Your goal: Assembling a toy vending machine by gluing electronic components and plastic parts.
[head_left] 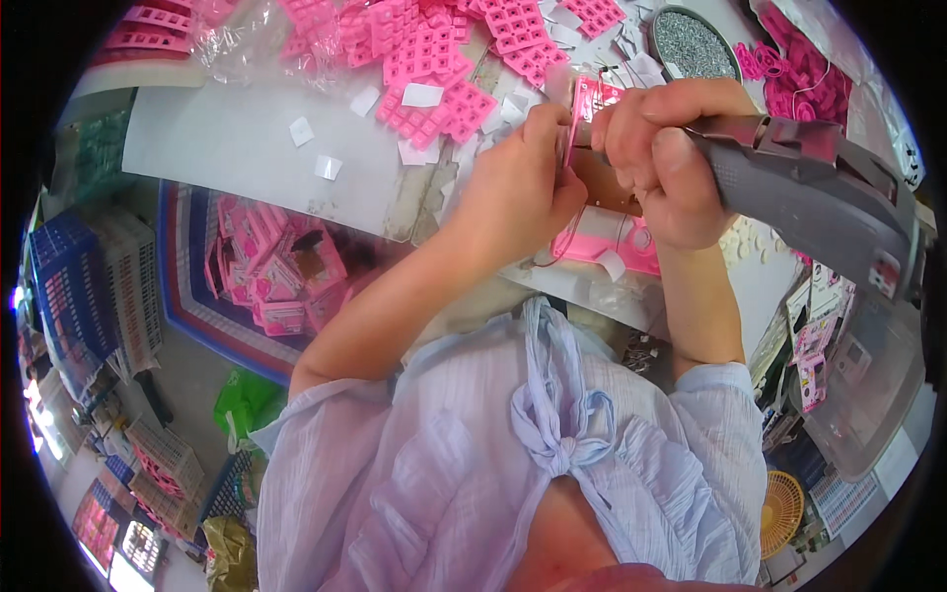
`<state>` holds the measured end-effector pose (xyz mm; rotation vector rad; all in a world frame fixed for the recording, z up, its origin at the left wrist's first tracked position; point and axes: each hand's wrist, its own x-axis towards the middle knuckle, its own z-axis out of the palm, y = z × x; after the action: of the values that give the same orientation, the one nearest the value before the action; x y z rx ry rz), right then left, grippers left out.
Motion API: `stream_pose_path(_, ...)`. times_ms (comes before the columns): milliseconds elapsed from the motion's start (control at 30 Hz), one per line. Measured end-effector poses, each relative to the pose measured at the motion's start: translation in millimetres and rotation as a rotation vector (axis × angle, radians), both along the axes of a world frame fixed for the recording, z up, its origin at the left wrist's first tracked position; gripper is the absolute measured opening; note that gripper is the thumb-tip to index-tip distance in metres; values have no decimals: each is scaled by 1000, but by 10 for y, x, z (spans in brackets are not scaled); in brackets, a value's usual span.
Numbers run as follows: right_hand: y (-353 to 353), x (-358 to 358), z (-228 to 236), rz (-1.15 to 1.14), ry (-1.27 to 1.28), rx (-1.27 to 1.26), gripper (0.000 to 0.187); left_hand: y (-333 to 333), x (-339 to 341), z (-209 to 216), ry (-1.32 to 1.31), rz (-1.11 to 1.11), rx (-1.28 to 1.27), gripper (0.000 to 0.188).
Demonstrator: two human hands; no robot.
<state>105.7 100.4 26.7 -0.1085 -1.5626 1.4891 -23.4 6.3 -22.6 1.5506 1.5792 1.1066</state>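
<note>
My left hand (528, 178) pinches a flat pink plastic piece (576, 123) on edge above the table. My right hand (681, 163) is wrapped round a dark grey power screwdriver (814, 187), its front end pointing left at the pink piece. The fingers hide its tip, so I cannot tell whether it touches. Just below the hands lies a pink plastic casing (607, 247) with thin dark wires and a small white paper on it. A brown board (612, 192) shows behind the right fingers.
Pink keypad pieces (434, 64) and small white papers are heaped at the back. A round tray of small screws (691, 44) stands at back right, beside pink cords (804, 84). On the left, a blue-rimmed basket (182, 306) holds pink parts. A clear plastic bin (863, 385) is at right.
</note>
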Motion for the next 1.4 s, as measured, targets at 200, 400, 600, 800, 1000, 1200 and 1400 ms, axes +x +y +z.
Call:
stream_pose_path(200, 16, -82, -51, -127, -90, 99, 14, -32, 19, -31, 24, -4, 39, 51)
stream_pose_path(400, 15, -35, 19, 24, -46, -200, 14, -33, 10, -36, 29, 0, 39, 52)
stream_pose_path(600, -74, -108, 18, -127, -181, -53, 12, -25, 21, -47, 35, -15, 61, 51)
stream_pose_path(800, 114, -66, 83, 19, 58, -227, 12, -38, 3, -54, 60, -15, 57, 50)
stream_pose_path(1000, 33, -52, 57, -302, -297, 88, 14, -27, 30, -63, 49, -5, 82, 52)
stream_pose_path(1200, 24, -106, 11, -273, -183, 118, 14, -27, 19, -113, 81, 3, 127, 53)
stream_pose_path(1400, -11, -129, -124, -347, -122, 158, 17, -34, 2, -85, 96, -8, 98, 53)
